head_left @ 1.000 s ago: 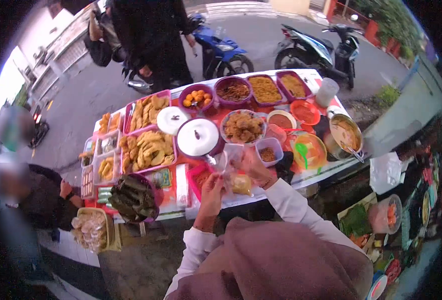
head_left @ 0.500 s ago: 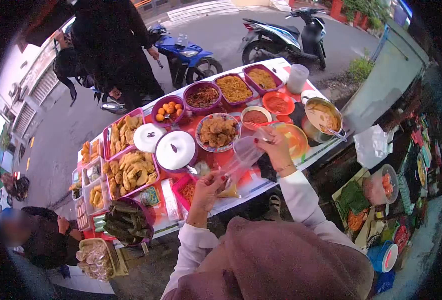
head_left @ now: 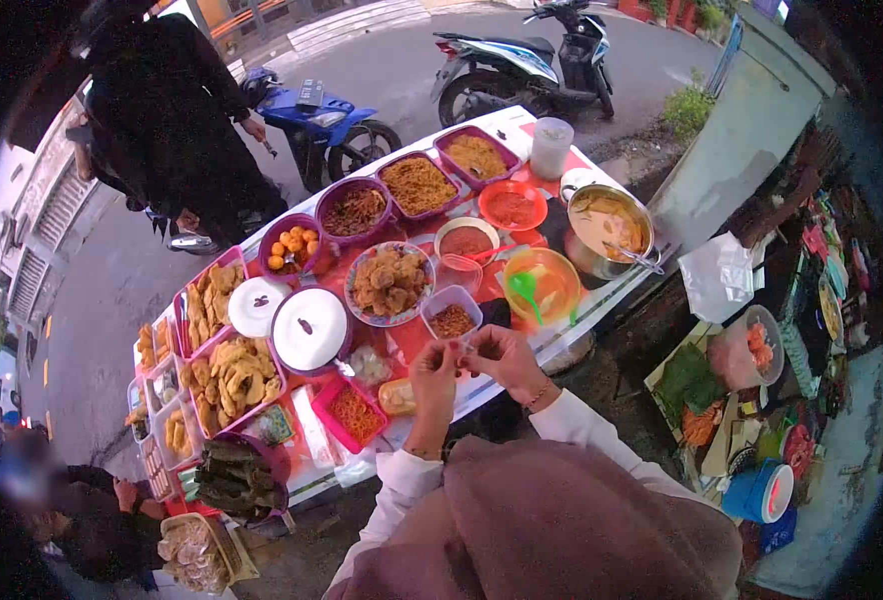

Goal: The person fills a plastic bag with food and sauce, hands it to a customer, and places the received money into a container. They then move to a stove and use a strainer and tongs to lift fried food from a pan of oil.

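Note:
My left hand point(head_left: 434, 375) and my right hand point(head_left: 507, 362) meet above the table's near edge, fingertips pinched close together. What they hold, if anything, is too small to make out. Just beyond them sits a small clear square tub point(head_left: 452, 319) with brown food in it. A pink basket point(head_left: 354, 413) of orange shreds lies left of my left hand, beside a yellowish packet point(head_left: 398, 397). Past my right hand is an orange bowl point(head_left: 552, 288) with a green ladle point(head_left: 527, 289).
The table point(head_left: 587, 330) also carries a plate of fried food point(head_left: 390, 283), a white-lidded pot point(head_left: 310, 328), purple bowls and a steel pot point(head_left: 610, 228). A person in black point(head_left: 177, 120) stands across it; another person point(head_left: 92, 510) is at lower left. Motorbikes point(head_left: 522, 72) are parked behind.
The clear plastic stretched between my hands is no longer there. My hands have come together, and the clear tub now shows beyond them. The whole view has shifted.

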`<state>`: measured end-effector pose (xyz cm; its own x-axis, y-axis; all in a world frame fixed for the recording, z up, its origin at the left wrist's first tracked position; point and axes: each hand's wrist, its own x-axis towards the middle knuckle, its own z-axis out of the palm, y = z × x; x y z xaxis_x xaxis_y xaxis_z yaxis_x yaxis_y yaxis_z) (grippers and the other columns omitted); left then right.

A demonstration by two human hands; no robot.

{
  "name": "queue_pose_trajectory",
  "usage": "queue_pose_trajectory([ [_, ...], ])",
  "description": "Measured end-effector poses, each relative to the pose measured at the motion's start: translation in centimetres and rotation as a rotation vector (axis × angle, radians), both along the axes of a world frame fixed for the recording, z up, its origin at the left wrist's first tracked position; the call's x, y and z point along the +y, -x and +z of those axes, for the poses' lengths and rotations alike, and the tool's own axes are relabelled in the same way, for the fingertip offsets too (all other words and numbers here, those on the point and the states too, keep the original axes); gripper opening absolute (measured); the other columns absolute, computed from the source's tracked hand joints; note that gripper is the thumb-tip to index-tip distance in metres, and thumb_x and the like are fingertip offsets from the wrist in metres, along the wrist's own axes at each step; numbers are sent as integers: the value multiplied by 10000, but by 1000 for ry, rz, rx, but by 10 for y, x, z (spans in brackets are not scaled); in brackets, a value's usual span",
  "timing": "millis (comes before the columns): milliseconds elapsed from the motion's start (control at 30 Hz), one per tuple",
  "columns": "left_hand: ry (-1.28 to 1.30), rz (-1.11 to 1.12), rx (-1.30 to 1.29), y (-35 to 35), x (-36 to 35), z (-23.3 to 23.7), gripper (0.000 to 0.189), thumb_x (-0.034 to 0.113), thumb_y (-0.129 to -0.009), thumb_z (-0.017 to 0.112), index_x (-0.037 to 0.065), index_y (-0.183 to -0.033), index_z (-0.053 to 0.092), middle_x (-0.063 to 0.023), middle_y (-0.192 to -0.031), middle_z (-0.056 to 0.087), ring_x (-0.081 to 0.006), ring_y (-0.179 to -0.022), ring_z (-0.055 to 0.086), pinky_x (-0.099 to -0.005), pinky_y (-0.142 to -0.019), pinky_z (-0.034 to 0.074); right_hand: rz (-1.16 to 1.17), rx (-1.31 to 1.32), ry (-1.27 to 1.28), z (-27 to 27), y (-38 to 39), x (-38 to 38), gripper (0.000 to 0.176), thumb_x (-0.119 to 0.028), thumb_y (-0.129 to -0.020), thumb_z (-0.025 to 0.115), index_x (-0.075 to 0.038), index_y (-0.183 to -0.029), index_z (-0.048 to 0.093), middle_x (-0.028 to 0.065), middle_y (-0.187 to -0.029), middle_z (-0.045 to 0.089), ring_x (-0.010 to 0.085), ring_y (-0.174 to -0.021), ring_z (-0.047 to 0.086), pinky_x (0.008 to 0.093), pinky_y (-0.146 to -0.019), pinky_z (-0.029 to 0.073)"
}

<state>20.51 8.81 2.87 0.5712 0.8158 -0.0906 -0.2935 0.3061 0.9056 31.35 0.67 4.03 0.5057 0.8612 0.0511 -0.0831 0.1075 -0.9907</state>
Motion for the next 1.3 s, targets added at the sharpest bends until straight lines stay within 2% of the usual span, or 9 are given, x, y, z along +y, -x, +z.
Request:
queue_pose_trajectory([
  [200,-91,148,-46,-38,-22,6,205,15,-861,585,34,-1060,541,-31,-890,628,-77,-714,573,-209,-641,461,11,141,81,3,-43,-2,138,22,-789,631,-15,-918,596,8,-732,609,80,-638,583,218,-586,481],
  [267,-108,98,-99,-51,-28,0,193,8,-866,573,23,-1055,539,-37,-901,625,-83,-737,581,-217,-662,474,-275,-438,36,-4,-56,1,248,38,-763,616,-3,-1006,587,26,-734,635,92,-612,592,235,-574,490],
  [500,-648,-151,455,-84,-36,-16,146,39,-885,538,-7,-1024,539,-45,-862,617,-120,-798,596,-276,-734,480,-204,-635,154,-16,-101,-17,459,74,-708,580,-18,-1154,520,128,-778,656,246,-672,653,300,-613,508],
  [733,-73,-147,124,-145,-41,-19,98,121,-931,478,55,-912,548,-4,-802,554,-91,-764,518,-223,-699,416,-93,-673,111,-22,-156,-29,525,56,-716,565,-54,-1217,451,120,-741,627,244,-694,646,324,-630,498],
  [800,239,-277,113,-159,-45,-29,133,166,-955,433,118,-912,549,45,-797,535,-46,-705,476,-190,-635,373,-106,-433,162,-20,-179,-31,531,56,-708,576,-55,-1211,448,142,-817,631,192,-744,647,298,-648,501],
  [1067,901,-344,-156,-187,-11,-39,307,338,-927,490,49,-1015,543,-54,-949,618,-215,-859,601,-378,-770,500,243,670,71,-28,-220,-38,278,4,-832,562,-79,-1087,488,54,-947,610,155,-866,609,244,-746,479],
  [1133,862,-388,-222,-194,-22,-16,209,256,-906,552,70,-996,521,-50,-921,610,-176,-839,600,-347,-758,506,215,814,56,-32,-230,-36,208,-19,-847,559,-89,-1029,487,25,-927,570,120,-860,579,227,-748,466],
  [1200,123,-221,59,-198,-39,-17,160,136,-880,591,81,-1001,502,-43,-895,598,-118,-805,585,-278,-742,499,249,757,86,-27,-236,-36,219,-18,-833,579,-92,-1016,485,12,-915,551,100,-843,557,216,-733,454],
  [1300,-137,-37,316,-204,-44,-9,169,27,-843,597,49,-985,509,-47,-846,587,-92,-764,570,-218,-677,471,350,543,93,-32,-239,-30,268,-8,-789,624,-94,-998,480,-10,-874,520,68,-795,520,202,-696,431],
])
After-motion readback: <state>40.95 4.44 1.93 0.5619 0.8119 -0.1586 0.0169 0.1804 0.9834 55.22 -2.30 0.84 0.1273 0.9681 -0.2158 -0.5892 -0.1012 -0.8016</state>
